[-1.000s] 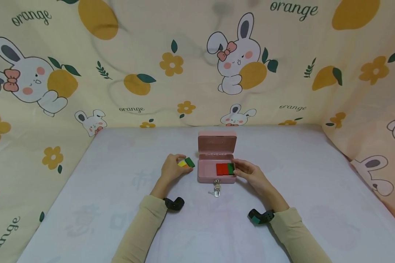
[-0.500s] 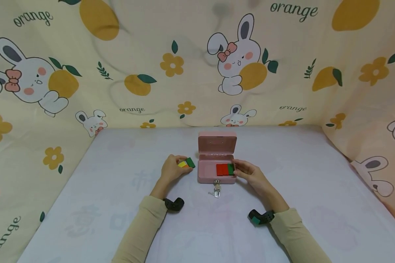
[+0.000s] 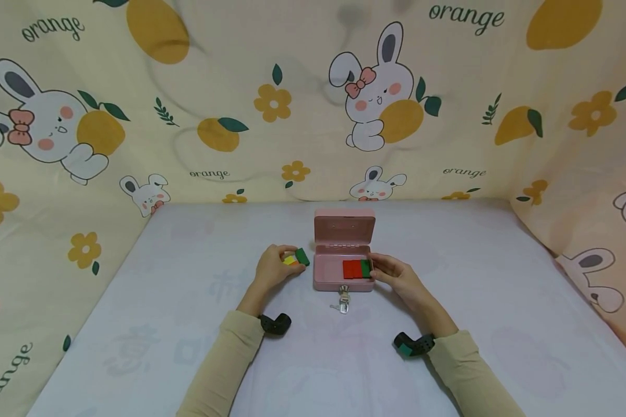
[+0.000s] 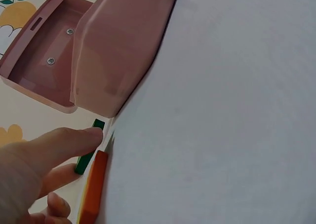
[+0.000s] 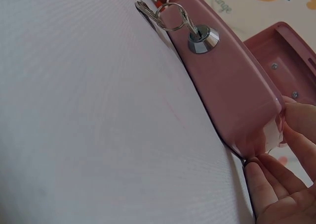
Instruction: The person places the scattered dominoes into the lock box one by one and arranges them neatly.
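A pink metal cash box stands with its lid raised; flat red blocks and a green block lie inside at the right. To the left of the box, my left hand pinches a green block between thumb and finger, tilted. Right beside that block is a yellow and orange piece, close to the tabletop; the hand partly hides it. My right hand holds the right end of the box, fingers at its rim and side wall. Some fingertips there are hidden.
Keys on a ring hang from the lock at the box's front. A white cloth covers the table, and a printed curtain hangs behind and along both sides.
The green block in my left hand has turned slightly more upright and shifted a little away from the yellow and orange piece. My right hand and the box stay put.
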Motion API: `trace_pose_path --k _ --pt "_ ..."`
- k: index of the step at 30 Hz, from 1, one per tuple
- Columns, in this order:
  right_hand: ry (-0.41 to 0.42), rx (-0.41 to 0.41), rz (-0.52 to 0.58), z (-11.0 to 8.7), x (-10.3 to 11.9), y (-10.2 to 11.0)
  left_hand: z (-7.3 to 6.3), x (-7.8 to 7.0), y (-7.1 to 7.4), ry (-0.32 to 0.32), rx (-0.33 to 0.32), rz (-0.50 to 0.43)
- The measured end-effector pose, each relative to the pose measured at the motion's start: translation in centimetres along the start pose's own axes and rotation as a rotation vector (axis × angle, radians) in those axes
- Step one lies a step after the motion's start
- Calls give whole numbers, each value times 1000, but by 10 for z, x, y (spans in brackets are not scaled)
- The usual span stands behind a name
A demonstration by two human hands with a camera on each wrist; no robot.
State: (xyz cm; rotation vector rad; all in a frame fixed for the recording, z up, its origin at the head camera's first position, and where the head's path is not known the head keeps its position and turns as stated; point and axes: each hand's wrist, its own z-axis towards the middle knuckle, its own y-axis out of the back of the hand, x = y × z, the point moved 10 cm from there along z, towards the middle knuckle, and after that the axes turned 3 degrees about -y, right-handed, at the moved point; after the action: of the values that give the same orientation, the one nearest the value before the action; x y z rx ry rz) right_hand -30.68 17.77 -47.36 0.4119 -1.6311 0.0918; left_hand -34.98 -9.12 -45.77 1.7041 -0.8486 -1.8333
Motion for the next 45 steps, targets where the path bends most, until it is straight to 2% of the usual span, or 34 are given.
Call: trace_pose_path --k 10,17,30,35,41,45 --pt "17 3 -5 -2 4 0 -1 -7 3 -29 -2 6" --pt "-7 -10 12 -1 1 1 0 -19 7 -128 -19 -4" --pt "-19 -21 -5 0 -2 2 -6 -37 15 -168 4 -38" --pt "-20 -28 -13 0 -3 3 -5 -42 13 -188 24 -64" --pt "-26 -25 -1 0 -4 3 -6 -46 7 -184 65 -96" --pt "-21 -18 -5 0 -4 3 -6 -49 4 -216 83 -89"
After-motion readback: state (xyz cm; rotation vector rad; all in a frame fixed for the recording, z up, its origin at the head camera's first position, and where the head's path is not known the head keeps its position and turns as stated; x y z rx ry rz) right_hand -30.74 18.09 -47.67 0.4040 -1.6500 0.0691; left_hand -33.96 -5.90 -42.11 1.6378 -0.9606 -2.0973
